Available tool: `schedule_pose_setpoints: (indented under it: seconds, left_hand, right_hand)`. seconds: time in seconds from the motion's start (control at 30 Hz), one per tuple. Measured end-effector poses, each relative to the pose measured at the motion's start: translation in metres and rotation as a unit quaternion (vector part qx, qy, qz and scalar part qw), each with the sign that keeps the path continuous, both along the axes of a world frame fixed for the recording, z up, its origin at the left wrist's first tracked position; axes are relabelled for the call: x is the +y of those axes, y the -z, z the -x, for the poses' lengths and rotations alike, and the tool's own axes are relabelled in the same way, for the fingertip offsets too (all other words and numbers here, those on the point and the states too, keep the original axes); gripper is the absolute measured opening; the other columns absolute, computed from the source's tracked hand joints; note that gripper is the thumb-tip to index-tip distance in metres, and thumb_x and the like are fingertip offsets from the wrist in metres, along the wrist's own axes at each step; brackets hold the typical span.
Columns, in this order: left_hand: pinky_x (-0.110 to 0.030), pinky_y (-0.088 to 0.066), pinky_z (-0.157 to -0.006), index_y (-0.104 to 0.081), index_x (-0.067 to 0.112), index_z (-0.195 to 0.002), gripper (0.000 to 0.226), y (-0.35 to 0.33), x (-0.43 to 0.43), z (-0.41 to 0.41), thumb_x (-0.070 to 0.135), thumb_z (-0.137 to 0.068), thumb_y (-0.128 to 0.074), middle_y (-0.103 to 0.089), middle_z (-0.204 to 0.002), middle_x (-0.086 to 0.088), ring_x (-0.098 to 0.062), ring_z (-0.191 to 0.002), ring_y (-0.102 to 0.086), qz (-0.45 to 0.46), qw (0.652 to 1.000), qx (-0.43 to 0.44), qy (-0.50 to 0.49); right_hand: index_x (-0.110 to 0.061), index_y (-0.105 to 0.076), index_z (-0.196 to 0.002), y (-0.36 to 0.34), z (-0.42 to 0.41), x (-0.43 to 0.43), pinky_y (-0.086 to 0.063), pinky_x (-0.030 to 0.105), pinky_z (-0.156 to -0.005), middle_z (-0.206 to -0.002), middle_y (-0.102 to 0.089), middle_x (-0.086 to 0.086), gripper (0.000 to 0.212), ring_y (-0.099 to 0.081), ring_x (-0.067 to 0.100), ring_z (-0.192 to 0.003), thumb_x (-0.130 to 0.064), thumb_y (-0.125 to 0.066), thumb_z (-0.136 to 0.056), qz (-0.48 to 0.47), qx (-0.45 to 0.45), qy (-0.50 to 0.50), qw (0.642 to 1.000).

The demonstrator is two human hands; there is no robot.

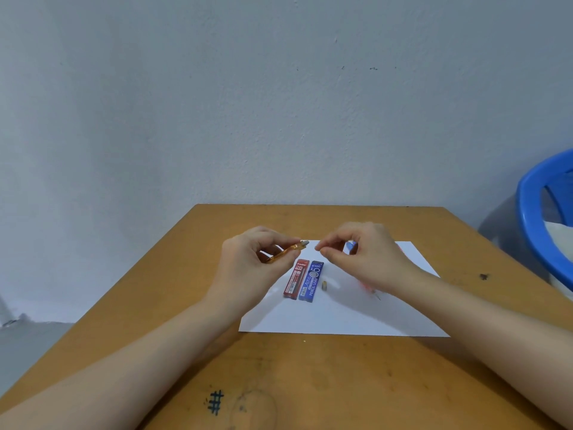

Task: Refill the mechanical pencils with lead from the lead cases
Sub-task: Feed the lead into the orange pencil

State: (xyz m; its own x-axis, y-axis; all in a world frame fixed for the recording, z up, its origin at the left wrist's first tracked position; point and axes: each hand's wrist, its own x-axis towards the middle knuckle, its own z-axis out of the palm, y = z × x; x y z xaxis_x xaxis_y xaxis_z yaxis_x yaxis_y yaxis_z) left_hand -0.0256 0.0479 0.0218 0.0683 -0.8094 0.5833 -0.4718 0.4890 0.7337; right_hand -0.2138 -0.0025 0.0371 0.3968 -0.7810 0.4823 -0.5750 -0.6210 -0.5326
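Orange mechanical pencil [286, 251] gripped at centre frame
Left hand [248, 262] clasps it; right hand [359, 256] pinches fingertips, contents unclear. Just below, on paper [341, 318]: red lead case [296, 279] "2B", blue lead case [311, 281] "PENCIL LEAD".

The middle of the paper [341, 318] is blocked by a red case [296, 279] and a blue case [312, 281], touching side by side, with a cap [325, 286] just right of them. Its far part is overhung by the left hand [248, 262], closed round a pencil [283, 252], and the right hand [362, 259]. Bare paper and surface [310, 383] are left nearer; the right side is flanked by a chair [527, 209].
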Motion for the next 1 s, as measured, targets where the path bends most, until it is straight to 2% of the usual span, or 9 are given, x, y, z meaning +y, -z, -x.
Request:
schedule_pose_setpoints:
  seconds: [0.1, 0.17, 0.27, 0.47, 0.53, 0.63, 0.8, 0.9, 1.0]
  left_hand:
    - [-0.010, -0.041, -0.058, -0.073, 0.034, -0.084, 0.025, -0.0004, 0.0002, -0.0006, 0.010, -0.077, -0.076, -0.068, -0.080, 0.010, 0.000, -0.067, -0.058, 0.001, 1.000, -0.010, -0.003]
    - [-0.010, -0.041, -0.058, -0.073, 0.033, -0.084, 0.024, -0.0002, 0.0001, -0.0008, 0.010, -0.078, -0.075, -0.068, -0.081, 0.011, 0.000, -0.068, -0.058, -0.001, 1.000, -0.011, -0.003]
    - [-0.009, -0.040, -0.057, -0.075, 0.030, -0.086, 0.021, 0.0004, -0.0008, -0.0007, 0.010, -0.078, -0.075, -0.067, -0.081, 0.011, -0.001, -0.068, -0.058, -0.003, 1.000, -0.013, -0.004]
    - [-0.009, -0.041, -0.058, -0.075, 0.031, -0.086, 0.023, 0.0005, 0.0001, -0.0013, 0.009, -0.078, -0.075, -0.068, -0.082, 0.010, 0.000, -0.068, -0.059, -0.001, 1.000, -0.021, -0.004]
    - [-0.010, -0.040, -0.058, -0.074, 0.032, -0.085, 0.025, 0.0007, -0.0002, -0.0010, 0.009, -0.077, -0.075, -0.067, -0.081, 0.012, -0.001, -0.068, -0.059, -0.002, 1.000, -0.019, -0.002]
    - [-0.009, -0.040, -0.058, -0.074, 0.033, -0.084, 0.025, 0.0012, -0.0013, -0.0006, 0.008, -0.077, -0.075, -0.066, -0.078, 0.014, 0.000, -0.067, -0.059, -0.005, 1.000, -0.016, -0.002]
    - [-0.011, -0.041, -0.059, -0.074, 0.033, -0.084, 0.024, 0.0009, -0.0009, -0.0010, 0.010, -0.077, -0.076, -0.066, -0.078, 0.014, -0.001, -0.067, -0.059, -0.006, 1.000, -0.019, 0.000]
    - [-0.011, -0.041, -0.058, -0.074, 0.032, -0.083, 0.024, 0.0013, -0.0009, -0.0005, 0.010, -0.077, -0.076, -0.067, -0.078, 0.012, 0.000, -0.066, -0.058, -0.007, 1.000, -0.015, -0.001]
    - [-0.011, -0.041, -0.058, -0.074, 0.034, -0.082, 0.025, 0.0019, -0.0014, 0.0001, 0.010, -0.076, -0.076, -0.067, -0.077, 0.012, 0.000, -0.065, -0.058, -0.006, 1.000, -0.009, 0.000]
  right_hand:
    - [-0.030, -0.074, -0.090, -0.0056, 0.0013, -0.0013, -0.036, 0.020, -0.057, -0.084, -0.061, -0.007, 0.010, -0.057, 0.013, -0.082, -0.026, -0.070, -0.082, -0.073, 0.123, 0.032, 0.989]
    - [-0.031, -0.073, -0.096, -0.0063, 0.0007, 0.0007, -0.033, 0.015, -0.054, -0.090, -0.060, -0.003, 0.018, -0.055, 0.014, -0.084, -0.034, -0.074, -0.078, -0.115, 0.178, 0.049, 0.976]
    - [-0.029, -0.074, -0.098, -0.0030, -0.0015, 0.0019, -0.035, 0.016, -0.057, -0.098, -0.064, 0.004, 0.026, -0.058, 0.015, -0.088, -0.037, -0.078, -0.073, -0.147, 0.197, 0.043, 0.968]
    - [-0.026, -0.075, -0.096, -0.0003, -0.0039, 0.0070, -0.036, 0.013, -0.057, -0.093, -0.063, -0.005, 0.018, -0.057, 0.010, -0.086, -0.033, -0.074, -0.079, -0.131, 0.202, 0.038, 0.970]
    - [-0.024, -0.076, -0.090, 0.0001, -0.0037, 0.0046, -0.035, 0.012, -0.054, -0.088, -0.067, -0.003, 0.012, -0.057, 0.011, -0.080, -0.029, -0.075, -0.079, -0.124, 0.182, 0.030, 0.975]
    - [-0.025, -0.076, -0.083, -0.0009, -0.0018, -0.0001, -0.037, 0.010, -0.055, -0.079, -0.069, -0.006, 0.006, -0.054, 0.005, -0.068, -0.023, -0.076, -0.078, -0.132, 0.106, 0.012, 0.985]
    - [-0.022, -0.076, -0.082, -0.0031, -0.0008, 0.0000, -0.042, 0.005, -0.061, -0.073, -0.070, -0.013, 0.009, -0.061, -0.007, -0.068, -0.016, -0.077, -0.076, -0.166, -0.053, -0.004, 0.985]
    - [-0.027, -0.075, -0.078, -0.0043, -0.0017, 0.0030, -0.045, 0.010, -0.063, -0.071, -0.072, -0.010, 0.011, -0.063, -0.005, -0.068, -0.016, -0.077, -0.076, -0.196, -0.140, -0.015, 0.970]
    - [-0.027, -0.076, -0.077, -0.0061, -0.0034, 0.0059, -0.042, 0.020, -0.061, -0.070, -0.071, -0.008, 0.013, -0.058, -0.001, -0.063, -0.014, -0.076, -0.077, -0.226, -0.191, -0.028, 0.955]
